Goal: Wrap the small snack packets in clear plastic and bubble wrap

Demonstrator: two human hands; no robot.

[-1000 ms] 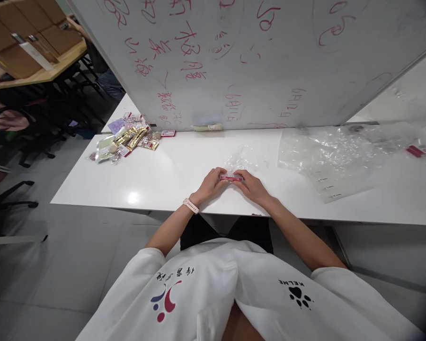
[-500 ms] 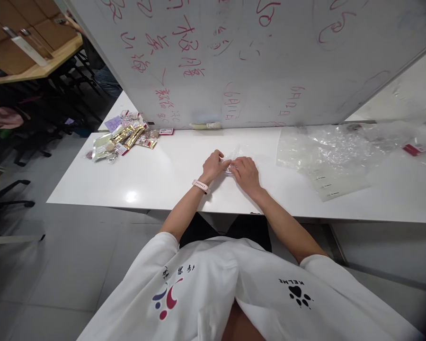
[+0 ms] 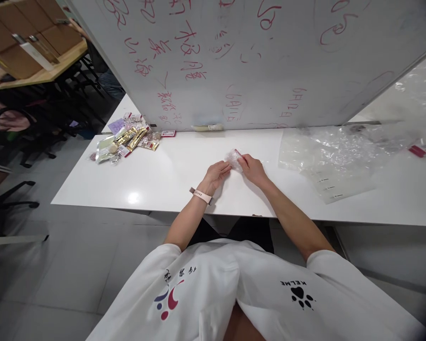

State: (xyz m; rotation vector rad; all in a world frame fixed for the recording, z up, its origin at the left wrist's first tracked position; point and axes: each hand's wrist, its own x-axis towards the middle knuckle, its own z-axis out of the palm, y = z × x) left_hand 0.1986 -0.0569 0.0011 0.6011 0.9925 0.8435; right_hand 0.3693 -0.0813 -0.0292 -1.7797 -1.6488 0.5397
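Between my hands, a little above the white table (image 3: 184, 175), is a small clear plastic bag (image 3: 234, 160) with a reddish edge at its top. My right hand (image 3: 252, 168) is closed on the bag's right side, thumb and fingers pinching it. My left hand (image 3: 217, 174), with a pale pink band at the wrist, has its fingers together and pinches the bag's lower left edge. What lies inside the bag is too small to make out.
A pile of small packets (image 3: 128, 137), some gold, lies at the table's left end. Crumpled clear plastic bags (image 3: 344, 147) cover the right side. A whiteboard (image 3: 255, 85) with red writing stands behind, an eraser-like object (image 3: 208, 127) at its foot. A person sits at the far left.
The bag was pressed flat on the table under both hands; now it is lifted and tilted up. My right hand has turned to grip its side, and my left hand has shifted slightly.
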